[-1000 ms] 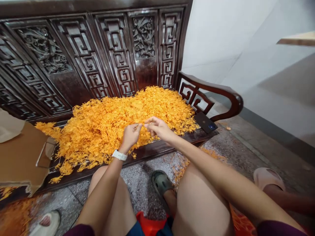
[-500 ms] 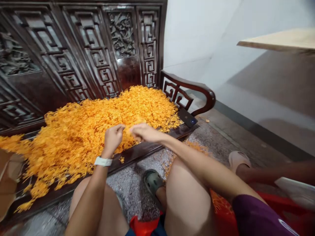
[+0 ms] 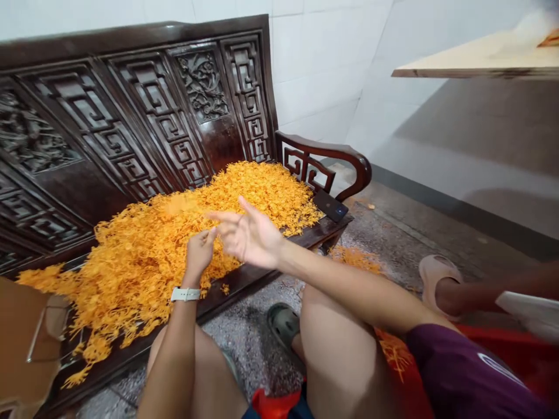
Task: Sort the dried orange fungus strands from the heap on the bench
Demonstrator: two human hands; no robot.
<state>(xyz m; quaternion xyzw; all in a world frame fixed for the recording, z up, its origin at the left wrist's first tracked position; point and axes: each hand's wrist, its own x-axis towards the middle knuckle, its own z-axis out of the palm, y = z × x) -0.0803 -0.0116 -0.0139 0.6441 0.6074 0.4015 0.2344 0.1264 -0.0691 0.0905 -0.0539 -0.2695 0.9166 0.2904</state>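
Observation:
A large heap of orange, stringy, frilly pieces (image 3: 144, 250) covers the seat of a dark carved wooden bench. My left hand (image 3: 200, 253), with a pale watch band (image 3: 186, 294) on its wrist, is closed in a pinch just in front of the heap; what it holds is too small to make out. Close beside it, my right hand (image 3: 251, 235) is open, fingers spread toward the heap and holding nothing. A blurred orange piece (image 3: 181, 202) shows over the top of the heap, apart from both hands.
A dark phone (image 3: 331, 205) lies by the bench's armrest (image 3: 327, 152). A cardboard box (image 3: 26, 337) stands at the left. Orange pieces (image 3: 358, 259) lie on the floor, and a red container (image 3: 406, 387) is by my right leg. Another person's foot in a pale clog (image 3: 437, 282) is at right.
My right hand has opened from a closed grip, its fingers now spread. A blurred orange piece has appeared above the heap. My left hand stays pinched; the view has tilted up slightly.

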